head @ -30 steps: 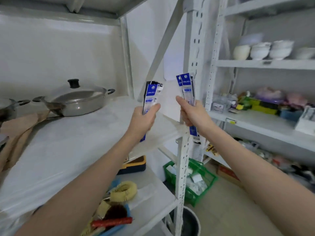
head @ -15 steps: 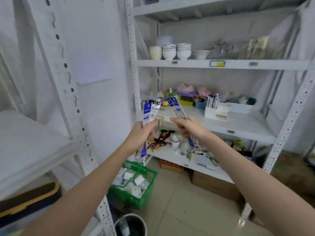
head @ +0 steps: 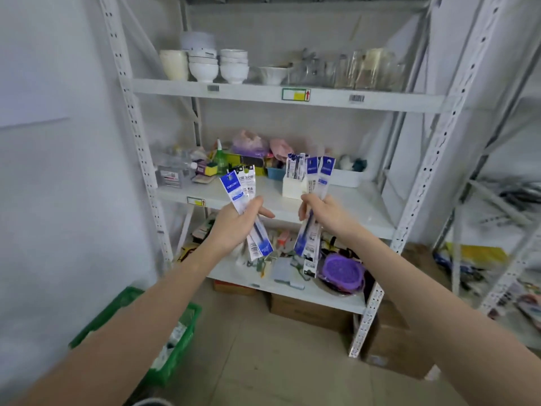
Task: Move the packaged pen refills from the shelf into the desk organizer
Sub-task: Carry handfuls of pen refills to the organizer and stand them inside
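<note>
I am gripping slim blue-and-white refill packets (head: pixel 245 212) in my left hand (head: pixel 238 227) and more packets (head: pixel 313 212) in my right hand (head: pixel 323 213), fingers curled round both. The white desk organizer (head: pixel 294 187), earlier farther right, is now facing me on the shelf (head: pixel 360 206).

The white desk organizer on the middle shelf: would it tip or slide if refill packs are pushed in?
The desk organizer looks small, light plastic, so it may slide on the smooth shelf. Tall refill packs already stand above its rim, so it probably tips easily.
</note>
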